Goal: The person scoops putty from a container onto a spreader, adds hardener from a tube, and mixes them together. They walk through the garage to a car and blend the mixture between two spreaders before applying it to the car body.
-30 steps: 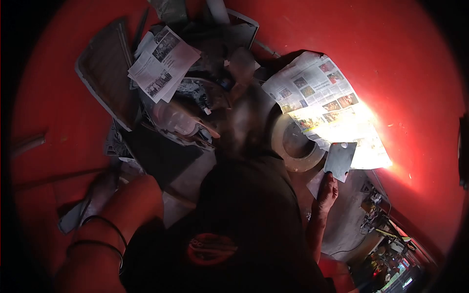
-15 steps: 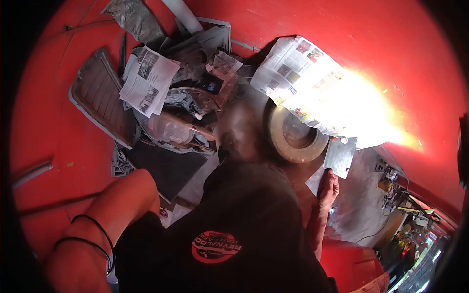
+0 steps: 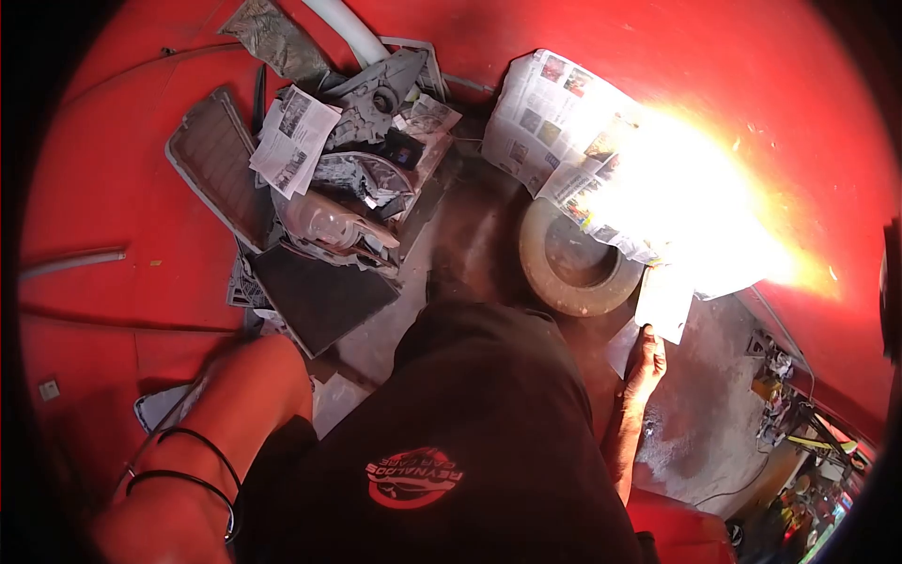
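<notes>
My right hand (image 3: 646,362) pinches the lower end of a thin flat plate (image 3: 663,301), which looks white in the glare. The plate's upper end lies against or just in front of the lower edge of a newspaper sheet (image 3: 536,122) on the red panel (image 3: 451,38). A round tan tire-like ring (image 3: 537,254) is left of the plate. My left arm, with dark bands round it, is bent at the lower left; its fingers do not show.
Left of centre lie a folded newspaper (image 3: 296,141), a ribbed grey panel (image 3: 221,169), a headlight-like part (image 3: 324,226) and a dark flat board (image 3: 324,296). A bright glare covers the red surface at right. Cluttered items (image 3: 775,385) stand at the lower right.
The plate in my right hand has turned from grey to bright white and shifted slightly right. My left arm appears a little lower and further right. The view has shifted slightly.
</notes>
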A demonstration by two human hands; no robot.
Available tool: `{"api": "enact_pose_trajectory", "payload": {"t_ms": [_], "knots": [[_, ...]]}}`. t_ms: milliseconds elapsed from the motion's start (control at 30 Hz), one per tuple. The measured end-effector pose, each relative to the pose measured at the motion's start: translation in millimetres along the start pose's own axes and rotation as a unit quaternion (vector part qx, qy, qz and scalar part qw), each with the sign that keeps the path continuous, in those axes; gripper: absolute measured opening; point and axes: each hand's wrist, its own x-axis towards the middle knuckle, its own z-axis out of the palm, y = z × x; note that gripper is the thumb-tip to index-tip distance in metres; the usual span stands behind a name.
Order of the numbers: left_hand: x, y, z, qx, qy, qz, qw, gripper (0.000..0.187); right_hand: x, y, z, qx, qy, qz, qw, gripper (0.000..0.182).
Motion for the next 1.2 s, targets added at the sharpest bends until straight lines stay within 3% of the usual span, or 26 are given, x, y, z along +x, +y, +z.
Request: {"api": "enact_pose_trajectory", "payload": {"t_ms": [233, 267, 433, 500, 533, 633, 667, 733, 800, 933, 1200], "knots": [[13, 16, 61, -0.062, 0.026, 0.027, 0.997, 0.012, 33, -10, -44, 0.016, -0.006, 0.021, 1.000, 0.013], [13, 13, 64, -0.083, 0.039, 0.034, 0.995, 0.012, 35, -6, -48, 0.026, -0.006, -0.009, 1.000, 0.014], [-7, -47, 86, -0.282, 0.159, 0.027, 0.946, 0.012, 21, -9, -67, 0.031, 0.064, -0.032, 0.997, 0.019], [-37, -101, 126, -0.435, 0.153, -0.132, 0.877, 0.013, 7, -13, -73, 0.029, 0.110, -0.043, 0.993, 0.019], [-62, -130, 151, -0.473, 0.093, -0.269, 0.834, 0.016, -2, -10, -83, 0.033, 0.133, -0.048, 0.989, 0.018], [-116, -190, 238, -0.472, -0.030, -0.471, 0.744, 0.026, -36, -10, -96, 0.047, 0.237, -0.061, 0.968, 0.016], [-124, -192, 263, -0.394, -0.080, -0.521, 0.753, 0.026, -47, -11, -96, 0.051, 0.275, -0.064, 0.958, 0.016], [-143, -206, 301, -0.370, -0.145, -0.470, 0.788, 0.029, -73, -6, -100, 0.069, 0.322, -0.075, 0.941, 0.019], [-134, -212, 321, -0.249, -0.248, -0.307, 0.884, 0.030, -96, -4, -96, 0.060, 0.389, -0.073, 0.917, 0.018], [-130, -221, 344, -0.219, -0.263, -0.152, 0.927, 0.034, -131, 6, -80, 0.053, 0.446, -0.095, 0.888, 0.017], [-125, -230, 354, -0.259, -0.256, -0.115, 0.924, 0.037, -145, -16, -32, 0.061, 0.511, -0.054, 0.855, 0.011]]}}
